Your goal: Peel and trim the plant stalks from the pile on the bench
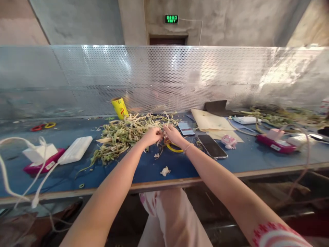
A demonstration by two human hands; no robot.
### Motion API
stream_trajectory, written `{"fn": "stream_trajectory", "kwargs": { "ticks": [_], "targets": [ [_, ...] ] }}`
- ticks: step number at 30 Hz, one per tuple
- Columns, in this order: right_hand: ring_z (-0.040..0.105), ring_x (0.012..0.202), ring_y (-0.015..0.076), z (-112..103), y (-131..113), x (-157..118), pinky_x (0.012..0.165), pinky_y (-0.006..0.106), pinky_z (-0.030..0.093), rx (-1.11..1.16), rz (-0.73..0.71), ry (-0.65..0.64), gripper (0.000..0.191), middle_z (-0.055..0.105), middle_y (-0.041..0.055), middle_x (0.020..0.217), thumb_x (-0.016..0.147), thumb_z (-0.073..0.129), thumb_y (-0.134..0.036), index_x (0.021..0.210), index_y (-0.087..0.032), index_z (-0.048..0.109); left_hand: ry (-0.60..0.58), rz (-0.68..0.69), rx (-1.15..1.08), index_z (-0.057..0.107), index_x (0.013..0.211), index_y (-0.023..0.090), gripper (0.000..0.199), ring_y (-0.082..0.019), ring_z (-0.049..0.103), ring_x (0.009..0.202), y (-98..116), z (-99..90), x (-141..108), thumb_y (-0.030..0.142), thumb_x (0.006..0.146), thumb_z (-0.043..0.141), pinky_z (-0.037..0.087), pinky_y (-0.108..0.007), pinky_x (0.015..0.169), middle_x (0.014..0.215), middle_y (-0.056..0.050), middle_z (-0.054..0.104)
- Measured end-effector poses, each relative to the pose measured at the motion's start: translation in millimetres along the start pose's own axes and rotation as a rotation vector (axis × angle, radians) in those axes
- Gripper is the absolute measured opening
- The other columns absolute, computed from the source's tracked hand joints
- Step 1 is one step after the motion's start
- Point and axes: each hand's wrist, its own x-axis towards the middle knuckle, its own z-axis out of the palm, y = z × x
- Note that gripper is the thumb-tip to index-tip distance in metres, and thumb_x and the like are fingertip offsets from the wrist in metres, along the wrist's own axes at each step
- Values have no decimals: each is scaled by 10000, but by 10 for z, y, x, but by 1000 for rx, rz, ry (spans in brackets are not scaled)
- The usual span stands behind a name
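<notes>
Over the blue table, my left hand [152,135] and my right hand [173,134] meet with fingertips pinched close together. A small piece of dried plant [161,140] shows between the fingers, partly hidden by them. Beside my left hand spreads a loose heap of dry, yellowish-green plant stems and leaves [120,137]. A yellow loop handle [174,148], apparently of scissors, lies under my right wrist; the rest of it is covered. A pale dry scrap [165,171] rests near the front edge.
Behind the heap stands a yellow can [119,108]. Right of my hands lie a blue card [186,128], a phone [212,146] and a pink figure [228,141]. At left are a white power bank [75,150], cables and red-yellow scissors [43,126]. A perforated metal screen [164,75] borders the back.
</notes>
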Motion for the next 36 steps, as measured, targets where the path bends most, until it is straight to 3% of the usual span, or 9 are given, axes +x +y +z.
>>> {"fn": "stream_trajectory", "kwargs": {
  "ticks": [2,4,9,12,21,31,33,36],
  "targets": [
    [488,439,83,-14,7,-19,472,222,405,132,72,-40,275,493,-49,604,779,423,-488,785,-214,410,170,23,10,475,549,163,112,-105,473,463,4,36,-3,174,661,476,353,-223,496,463,20,510],
    [479,446,79,-39,18,-29,477,220,402,83,33,-57,253,468,-53,607,775,429,-463,771,-210,415,254,40,-24,451,551,167,158,-103,464,456,-16,74,1,220,699,472,348,-222,492,461,18,505],
    [419,533,92,-88,42,-24,540,211,348,-247,-341,8,303,400,-37,558,820,316,-417,613,-201,363,260,81,-34,447,558,170,186,-100,461,479,-66,139,18,272,705,499,340,-220,496,494,24,498],
    [418,583,109,-70,45,-21,590,221,334,-341,-423,67,287,417,-26,577,821,306,-393,610,-206,359,262,97,2,470,576,169,166,-102,443,489,-80,162,29,276,696,515,337,-224,511,484,34,461],
    [401,459,89,-80,58,29,493,195,321,-134,-281,98,201,392,-58,491,789,370,-373,703,-207,442,156,90,-77,557,737,159,147,-119,498,537,-137,134,51,284,725,482,382,-227,536,557,12,515],
    [366,450,82,-82,67,62,474,195,316,-61,-257,196,229,361,-61,465,780,387,-392,740,-197,500,121,123,-32,552,801,166,153,-106,429,468,-141,125,55,276,751,458,400,-246,540,490,38,422],
    [357,428,75,-80,67,67,454,194,305,-25,-268,158,238,352,-68,455,775,397,-408,740,-197,501,149,163,66,550,801,166,151,-123,473,532,-105,103,11,271,752,453,419,-264,588,553,13,477],
    [354,386,66,-81,43,59,408,191,285,84,-240,92,259,352,-79,434,757,424,-452,737,-201,486,349,326,258,541,843,162,167,-186,530,850,-32,64,-62,279,740,483,411,-321,808,864,-74,569]
  ]
}}
